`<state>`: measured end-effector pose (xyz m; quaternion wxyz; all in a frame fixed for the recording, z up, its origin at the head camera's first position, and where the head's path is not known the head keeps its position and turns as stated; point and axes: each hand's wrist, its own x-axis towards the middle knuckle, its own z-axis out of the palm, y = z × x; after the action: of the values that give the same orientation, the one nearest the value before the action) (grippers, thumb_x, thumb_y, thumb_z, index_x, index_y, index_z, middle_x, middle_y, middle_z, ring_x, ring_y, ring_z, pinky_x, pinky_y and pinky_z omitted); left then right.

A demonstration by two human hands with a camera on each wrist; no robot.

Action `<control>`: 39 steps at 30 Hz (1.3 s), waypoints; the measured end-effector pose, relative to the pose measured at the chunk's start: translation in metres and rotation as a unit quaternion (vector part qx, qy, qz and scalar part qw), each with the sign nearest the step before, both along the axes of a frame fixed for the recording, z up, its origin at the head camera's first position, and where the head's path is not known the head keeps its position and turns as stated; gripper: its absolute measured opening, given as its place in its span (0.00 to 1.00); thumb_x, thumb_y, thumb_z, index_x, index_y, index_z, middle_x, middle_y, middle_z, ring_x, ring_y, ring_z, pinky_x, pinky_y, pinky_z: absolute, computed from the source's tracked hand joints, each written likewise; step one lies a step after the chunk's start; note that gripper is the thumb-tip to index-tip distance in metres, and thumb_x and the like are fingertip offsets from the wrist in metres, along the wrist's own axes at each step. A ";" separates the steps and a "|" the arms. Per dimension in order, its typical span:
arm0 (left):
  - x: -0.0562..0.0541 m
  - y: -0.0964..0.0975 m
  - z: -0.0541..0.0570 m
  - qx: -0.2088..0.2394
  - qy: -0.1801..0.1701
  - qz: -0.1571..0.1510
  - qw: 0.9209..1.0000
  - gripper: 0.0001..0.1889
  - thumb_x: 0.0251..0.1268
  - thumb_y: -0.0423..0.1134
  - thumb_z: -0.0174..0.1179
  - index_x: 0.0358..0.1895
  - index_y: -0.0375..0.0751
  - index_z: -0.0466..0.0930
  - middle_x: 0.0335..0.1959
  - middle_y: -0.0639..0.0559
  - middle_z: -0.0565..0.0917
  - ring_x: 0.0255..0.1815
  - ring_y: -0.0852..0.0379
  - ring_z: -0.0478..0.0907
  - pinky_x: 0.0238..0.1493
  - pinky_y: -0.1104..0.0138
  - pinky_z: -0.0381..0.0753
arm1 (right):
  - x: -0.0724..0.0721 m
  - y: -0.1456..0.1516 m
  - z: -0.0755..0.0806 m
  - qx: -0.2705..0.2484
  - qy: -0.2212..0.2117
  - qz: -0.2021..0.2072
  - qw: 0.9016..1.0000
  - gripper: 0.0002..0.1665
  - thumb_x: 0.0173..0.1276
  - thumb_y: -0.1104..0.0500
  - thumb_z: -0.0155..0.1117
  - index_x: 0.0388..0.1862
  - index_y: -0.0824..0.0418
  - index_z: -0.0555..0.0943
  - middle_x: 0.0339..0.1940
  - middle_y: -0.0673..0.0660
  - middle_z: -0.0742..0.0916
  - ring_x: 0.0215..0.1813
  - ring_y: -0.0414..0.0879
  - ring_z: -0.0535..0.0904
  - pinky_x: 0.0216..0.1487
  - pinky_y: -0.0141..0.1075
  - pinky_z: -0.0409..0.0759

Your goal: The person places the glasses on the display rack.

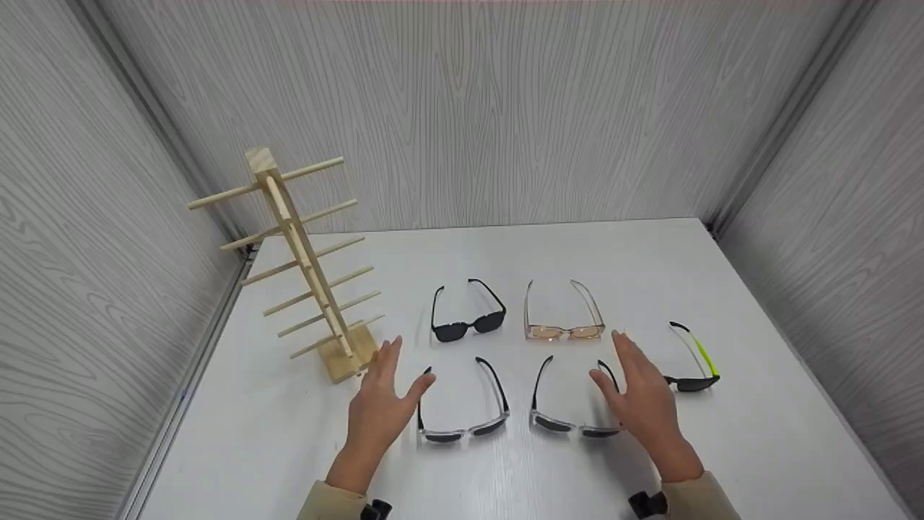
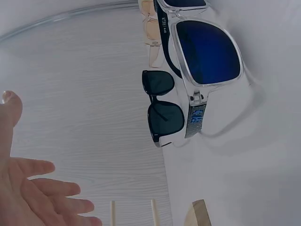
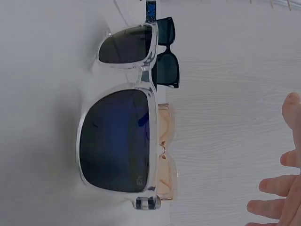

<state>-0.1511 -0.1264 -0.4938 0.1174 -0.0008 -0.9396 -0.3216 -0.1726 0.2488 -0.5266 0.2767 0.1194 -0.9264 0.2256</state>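
My left hand (image 1: 377, 409) hovers with straight fingers and holds nothing, between the wooden rack (image 1: 307, 263) and a clear-framed pair of sunglasses (image 1: 465, 432). My right hand (image 1: 642, 399), fingers also extended and holding nothing, is over the right end of a second clear-framed pair of sunglasses (image 1: 554, 424) and hides part of it. Beyond the hands lie black sunglasses (image 1: 469, 326) and clear-framed glasses with orange lenses (image 1: 565, 332). To the right of my right hand are dark sunglasses with a yellow-green temple (image 1: 704, 354), partly covered by it.
The rack stands upright on a wooden base (image 1: 337, 363) at the left, its several thin pegs sticking out to both sides. Grey wood-grain panels (image 1: 462, 108) wall in the white table (image 1: 491, 491) at the back and both sides.
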 end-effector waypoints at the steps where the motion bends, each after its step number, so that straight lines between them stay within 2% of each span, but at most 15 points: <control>1: 0.001 -0.001 -0.001 0.013 -0.005 0.003 1.000 0.45 0.53 0.71 0.51 0.71 0.51 0.57 0.70 0.45 0.60 0.67 0.43 0.60 0.40 0.47 0.77 | 0.000 -0.003 -0.001 -0.008 0.007 0.010 1.000 0.42 0.58 0.48 0.68 0.68 0.60 0.65 0.61 0.64 0.75 0.59 0.60 0.72 0.52 0.55 0.72; 3: 0.001 -0.005 -0.004 0.039 -0.008 0.008 0.999 0.45 0.52 0.71 0.53 0.71 0.51 0.57 0.69 0.45 0.62 0.65 0.42 0.64 0.44 0.48 0.76 | 0.000 -0.010 -0.003 -0.024 0.011 0.026 0.999 0.40 0.58 0.50 0.69 0.67 0.60 0.67 0.57 0.65 0.78 0.55 0.59 0.76 0.47 0.54 0.76; 6: 0.002 -0.008 -0.008 0.076 -0.009 0.011 0.997 0.45 0.50 0.70 0.56 0.70 0.50 0.60 0.66 0.44 0.66 0.62 0.42 0.67 0.49 0.49 0.75 | 0.003 -0.021 -0.004 -0.045 -0.007 0.035 0.998 0.37 0.59 0.51 0.69 0.65 0.59 0.70 0.52 0.64 0.81 0.50 0.58 0.78 0.41 0.52 0.78; 10: 0.002 -0.011 -0.015 0.124 -0.010 0.010 0.992 0.44 0.50 0.66 0.60 0.68 0.46 0.63 0.64 0.43 0.70 0.63 0.43 0.67 0.56 0.50 0.70 | 0.006 -0.034 -0.005 -0.073 -0.042 0.046 0.995 0.32 0.61 0.52 0.67 0.63 0.59 0.72 0.52 0.60 0.82 0.51 0.55 0.78 0.44 0.50 0.78; 13: 0.003 -0.013 -0.019 0.158 -0.007 0.008 0.987 0.40 0.51 0.60 0.63 0.66 0.42 0.66 0.62 0.43 0.72 0.61 0.43 0.69 0.57 0.51 0.70 | 0.008 -0.043 -0.006 -0.086 -0.058 0.059 0.993 0.29 0.62 0.52 0.65 0.61 0.60 0.74 0.53 0.57 0.82 0.51 0.51 0.79 0.48 0.47 0.77; 16: 0.006 -0.016 -0.022 0.188 -0.010 0.010 0.982 0.37 0.53 0.55 0.65 0.64 0.39 0.67 0.59 0.42 0.74 0.59 0.44 0.71 0.55 0.52 0.72 | 0.009 -0.051 -0.007 -0.095 -0.054 0.077 0.991 0.27 0.62 0.53 0.66 0.59 0.61 0.75 0.51 0.56 0.83 0.50 0.49 0.79 0.47 0.45 0.78; 20: 0.008 -0.018 -0.028 0.216 -0.035 0.023 0.975 0.35 0.54 0.52 0.66 0.64 0.41 0.67 0.56 0.40 0.76 0.57 0.44 0.73 0.54 0.53 0.73 | 0.010 -0.062 -0.009 -0.105 -0.042 0.107 0.988 0.24 0.61 0.57 0.67 0.56 0.65 0.77 0.47 0.57 0.84 0.46 0.49 0.80 0.43 0.43 0.80; 23: 0.008 -0.019 -0.034 0.226 -0.055 0.026 0.972 0.35 0.56 0.52 0.65 0.64 0.41 0.66 0.55 0.39 0.76 0.55 0.43 0.74 0.53 0.51 0.74 | 0.011 -0.069 -0.009 -0.118 -0.060 0.126 0.983 0.23 0.62 0.58 0.65 0.55 0.66 0.76 0.46 0.57 0.84 0.44 0.50 0.81 0.39 0.41 0.80; 28: 0.008 -0.018 -0.045 0.239 -0.085 0.033 0.967 0.32 0.57 0.48 0.65 0.63 0.39 0.68 0.51 0.39 0.78 0.53 0.43 0.76 0.50 0.52 0.76 | 0.013 -0.082 -0.008 -0.145 -0.131 0.147 0.970 0.21 0.66 0.56 0.62 0.55 0.64 0.76 0.44 0.57 0.84 0.43 0.48 0.80 0.38 0.40 0.80; 32: 0.009 -0.017 -0.052 0.245 -0.102 0.035 0.964 0.28 0.58 0.44 0.65 0.60 0.38 0.71 0.47 0.40 0.81 0.49 0.45 0.78 0.47 0.56 0.78 | 0.012 -0.090 -0.008 -0.171 -0.202 0.158 0.951 0.19 0.68 0.53 0.59 0.54 0.61 0.77 0.43 0.55 0.85 0.42 0.44 0.81 0.39 0.36 0.80; 36: 0.010 -0.015 -0.059 0.243 -0.123 0.033 0.962 0.25 0.58 0.42 0.65 0.57 0.36 0.74 0.45 0.41 0.81 0.47 0.47 0.79 0.47 0.58 0.78 | 0.011 -0.096 -0.011 -0.189 -0.261 0.167 0.932 0.19 0.68 0.53 0.59 0.53 0.63 0.77 0.44 0.60 0.85 0.45 0.48 0.81 0.42 0.36 0.80; 39: 0.011 -0.012 -0.064 0.251 -0.145 0.037 0.956 0.25 0.57 0.42 0.65 0.57 0.36 0.74 0.45 0.41 0.81 0.47 0.46 0.79 0.47 0.58 0.78 | 0.012 -0.100 -0.014 -0.199 -0.292 0.178 0.918 0.22 0.67 0.53 0.60 0.54 0.66 0.77 0.47 0.64 0.83 0.48 0.53 0.80 0.44 0.39 0.80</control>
<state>-0.1398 -0.1387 -0.5582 -0.0121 0.1105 -0.8349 -0.5390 -0.1611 0.1492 -0.5404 -0.0330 0.1533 -0.8658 0.4752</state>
